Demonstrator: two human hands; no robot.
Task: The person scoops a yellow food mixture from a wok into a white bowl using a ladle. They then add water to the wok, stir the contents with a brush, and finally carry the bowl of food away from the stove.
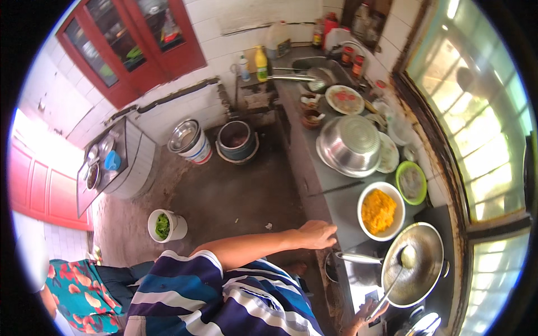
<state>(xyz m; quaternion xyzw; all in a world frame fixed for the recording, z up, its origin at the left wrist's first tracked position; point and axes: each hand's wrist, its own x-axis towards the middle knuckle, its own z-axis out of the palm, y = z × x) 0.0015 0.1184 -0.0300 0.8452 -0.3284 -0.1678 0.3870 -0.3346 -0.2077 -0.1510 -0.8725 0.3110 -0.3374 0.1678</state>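
Note:
My left hand is loosely curled at the edge of the counter, with nothing visible in it. My right hand grips the handle of a metal ladle, whose bowl rests inside a wide, long-handled metal pan. Oil or residue coats the pan's inner wall. A white bowl of orange, shredded or mashed food stands beside the pan, and a green bowl with pale contents is behind it. An upturned metal basin lies farther along the counter.
Plates, small pots and a sink are at the counter's far end. A window runs behind it. On the floor stand a white bucket of greens, a dark bucket and another bucket. Another person is at lower left.

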